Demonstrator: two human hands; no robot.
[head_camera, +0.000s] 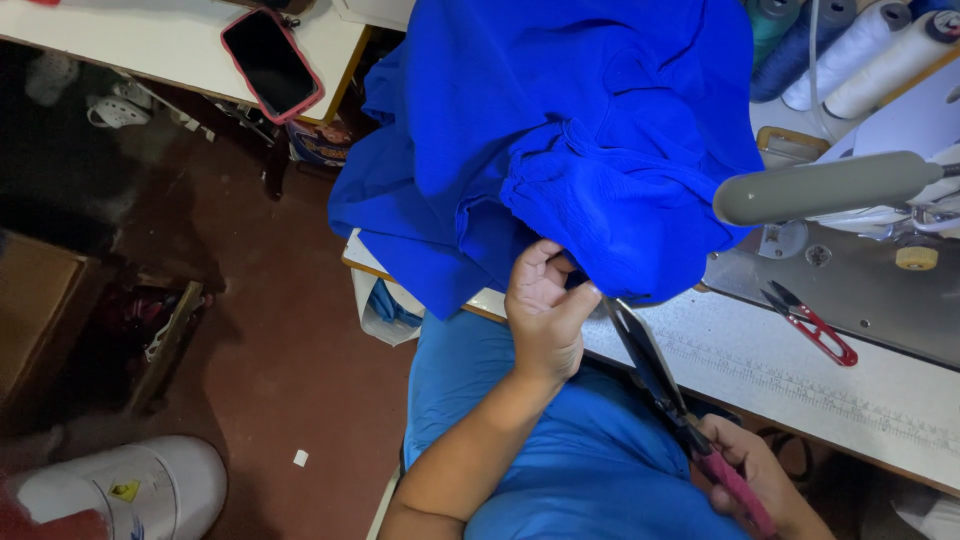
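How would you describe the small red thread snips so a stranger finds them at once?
Start at the grey metal sewing machine bed on the right. The small red-handled thread snips lie on its front edge, untouched. Unlike the large pink-handled scissors, they are short and in no hand.

Dark phone screen (270, 60), pink-cased, seen upper left on white table (150, 40); small yellow label (125, 490) noted on white drum (130, 490), lower left.
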